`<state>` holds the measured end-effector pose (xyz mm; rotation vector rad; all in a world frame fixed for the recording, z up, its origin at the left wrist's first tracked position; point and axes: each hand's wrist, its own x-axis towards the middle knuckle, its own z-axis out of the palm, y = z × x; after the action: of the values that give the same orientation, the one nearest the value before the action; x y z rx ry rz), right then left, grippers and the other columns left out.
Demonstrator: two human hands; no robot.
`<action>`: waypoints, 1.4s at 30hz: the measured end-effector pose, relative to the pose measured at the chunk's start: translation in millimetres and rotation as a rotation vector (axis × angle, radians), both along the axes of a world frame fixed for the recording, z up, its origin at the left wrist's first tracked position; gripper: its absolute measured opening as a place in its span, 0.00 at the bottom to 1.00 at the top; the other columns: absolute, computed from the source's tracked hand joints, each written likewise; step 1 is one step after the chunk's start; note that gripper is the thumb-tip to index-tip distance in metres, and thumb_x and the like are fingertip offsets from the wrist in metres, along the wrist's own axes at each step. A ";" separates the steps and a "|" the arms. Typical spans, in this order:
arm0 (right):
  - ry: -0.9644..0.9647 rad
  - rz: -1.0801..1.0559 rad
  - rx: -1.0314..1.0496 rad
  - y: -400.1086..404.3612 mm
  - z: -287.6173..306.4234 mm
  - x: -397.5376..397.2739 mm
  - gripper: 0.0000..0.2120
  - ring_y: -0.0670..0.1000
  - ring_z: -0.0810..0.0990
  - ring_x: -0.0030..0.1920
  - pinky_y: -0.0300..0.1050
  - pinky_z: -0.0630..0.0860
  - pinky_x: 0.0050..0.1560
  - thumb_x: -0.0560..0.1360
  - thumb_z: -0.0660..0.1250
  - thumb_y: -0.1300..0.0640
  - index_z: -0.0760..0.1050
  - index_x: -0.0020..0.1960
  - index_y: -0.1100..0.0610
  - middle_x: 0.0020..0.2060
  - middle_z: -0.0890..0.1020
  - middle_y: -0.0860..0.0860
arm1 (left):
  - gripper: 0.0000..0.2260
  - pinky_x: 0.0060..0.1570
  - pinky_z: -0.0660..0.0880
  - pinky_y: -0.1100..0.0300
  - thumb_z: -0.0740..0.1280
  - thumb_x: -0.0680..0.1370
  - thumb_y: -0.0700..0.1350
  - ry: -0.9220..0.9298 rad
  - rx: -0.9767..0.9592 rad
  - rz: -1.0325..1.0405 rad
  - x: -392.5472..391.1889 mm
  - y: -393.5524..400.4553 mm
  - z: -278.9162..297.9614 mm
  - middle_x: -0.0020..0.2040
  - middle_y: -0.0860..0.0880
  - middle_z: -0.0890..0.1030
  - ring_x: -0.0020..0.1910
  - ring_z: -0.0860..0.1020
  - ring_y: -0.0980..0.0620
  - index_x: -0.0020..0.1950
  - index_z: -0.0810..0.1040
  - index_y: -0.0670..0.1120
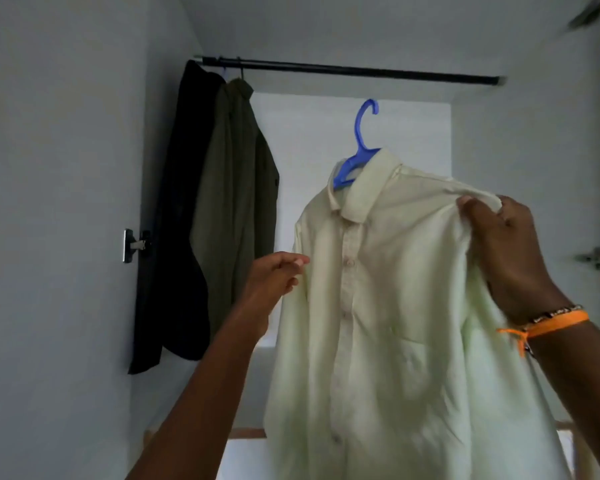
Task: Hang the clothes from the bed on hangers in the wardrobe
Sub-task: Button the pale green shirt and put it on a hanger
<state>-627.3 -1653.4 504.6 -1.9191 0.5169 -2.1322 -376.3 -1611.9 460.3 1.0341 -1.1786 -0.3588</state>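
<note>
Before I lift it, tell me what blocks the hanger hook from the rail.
Nothing visible does. The blue hanger sits below a bare stretch of the rail; the olive shirt and dark garment hang off left.

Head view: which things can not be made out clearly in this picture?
- Blue hanger: its arms lie inside the pale shirt, so how they sit is hidden.
- Shirt hem: cut off by the bottom edge.
- Dark garment: its hanger is hidden behind the olive shirt.
- Right hand: fingertips are buried in the shoulder fabric.
- Left hand: blurred, so its pinch on the sleeve is uncertain.
</note>
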 end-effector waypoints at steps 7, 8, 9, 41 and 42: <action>-0.125 -0.133 -0.281 -93.2 106.7 104.1 0.12 0.45 0.71 0.35 0.38 0.68 0.37 0.79 0.58 0.59 0.73 0.40 0.64 0.35 0.75 0.54 | 0.10 0.33 0.70 0.72 0.63 0.78 0.36 -0.257 -0.179 0.001 72.8 -92.8 93.7 0.36 0.54 0.79 0.33 0.73 0.60 0.43 0.81 0.46; -0.086 -0.154 -0.329 -109.2 118.9 122.9 0.14 0.48 0.74 0.39 0.42 0.68 0.40 0.78 0.57 0.57 0.74 0.41 0.66 0.37 0.77 0.55 | 0.09 0.33 0.70 0.73 0.64 0.78 0.37 -0.292 -0.190 0.027 85.0 -104.9 106.1 0.37 0.55 0.79 0.33 0.74 0.61 0.43 0.81 0.47; -0.043 -0.178 -0.366 -126.9 130.2 142.1 0.16 0.52 0.75 0.41 0.45 0.67 0.42 0.78 0.56 0.56 0.74 0.42 0.67 0.38 0.78 0.57 | 0.08 0.33 0.70 0.73 0.64 0.78 0.38 -0.317 -0.194 0.055 96.3 -115.9 117.9 0.37 0.55 0.79 0.33 0.74 0.61 0.43 0.81 0.48; -0.105 -0.161 -0.339 -381.7 372.1 349.6 0.15 0.63 0.71 0.62 0.46 0.60 0.52 0.81 0.55 0.57 0.72 0.50 0.69 0.59 0.74 0.66 | 0.13 0.56 0.76 0.52 0.62 0.79 0.55 -0.571 -0.184 0.475 215.1 -326.3 273.4 0.45 0.49 0.79 0.49 0.79 0.50 0.52 0.76 0.46; -0.119 -0.155 -0.335 -382.2 369.8 347.6 0.14 0.62 0.71 0.62 0.46 0.60 0.52 0.81 0.55 0.57 0.71 0.44 0.66 0.59 0.74 0.66 | 0.14 0.57 0.76 0.51 0.61 0.79 0.56 -0.572 -0.176 0.461 214.5 -327.6 272.0 0.46 0.50 0.78 0.50 0.78 0.50 0.53 0.76 0.47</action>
<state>-279.7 -2035.7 874.4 -1.9523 0.3090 -2.5523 -161.9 -1939.5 732.3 1.2531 -1.3922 0.4248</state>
